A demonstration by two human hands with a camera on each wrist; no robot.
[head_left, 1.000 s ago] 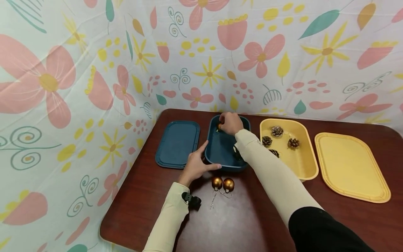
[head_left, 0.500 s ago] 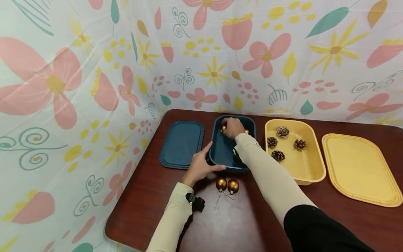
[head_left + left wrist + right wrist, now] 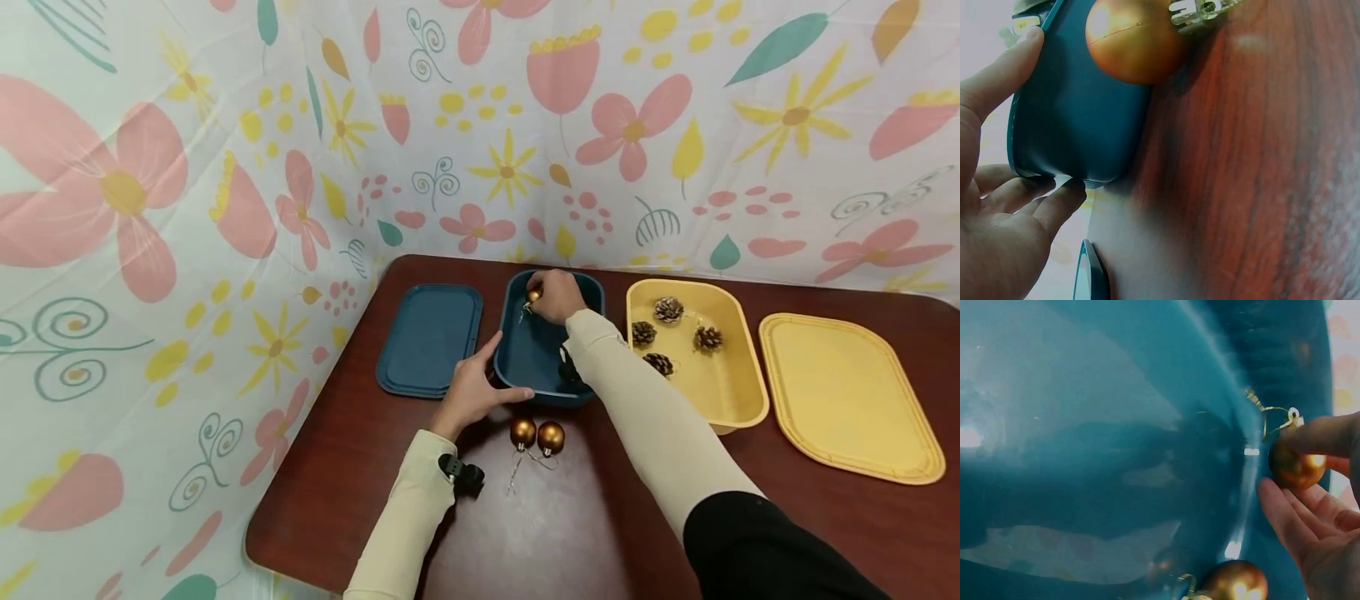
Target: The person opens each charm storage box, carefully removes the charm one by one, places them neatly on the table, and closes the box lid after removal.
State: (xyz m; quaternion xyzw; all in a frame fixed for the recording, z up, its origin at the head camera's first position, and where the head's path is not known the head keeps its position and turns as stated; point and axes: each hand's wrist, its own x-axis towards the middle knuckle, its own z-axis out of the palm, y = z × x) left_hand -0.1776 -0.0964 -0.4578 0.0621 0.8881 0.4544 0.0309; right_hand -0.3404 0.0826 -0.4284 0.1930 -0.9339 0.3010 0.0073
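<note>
In the head view my right hand (image 3: 560, 297) is inside the far end of the dark blue bin (image 3: 525, 367). It pinches a gold Christmas bauble (image 3: 1296, 467) between thumb and fingers, with the cap and string showing at the top. A second gold bauble (image 3: 1238, 581) lies in the bin below that hand in the right wrist view. My left hand (image 3: 471, 395) spreads around the bin's near left corner, thumb along the front rim and fingertips against the outer side wall. Two more gold baubles (image 3: 522, 433) with strings rest on the table just in front of the bin.
Right of the blue bin stands a yellow bin (image 3: 723, 400) holding several pine cones (image 3: 707, 338). A blue lid (image 3: 430, 340) lies on the left and a yellow lid (image 3: 851, 396) on the far right. Patterned cloth (image 3: 480, 125) hangs behind the brown table (image 3: 330, 500).
My right hand, holding the bauble, has lifted slightly and shifted a little within the blue bin's far end. My left hand has stayed at the bin's corner. The head view has shifted slightly.
</note>
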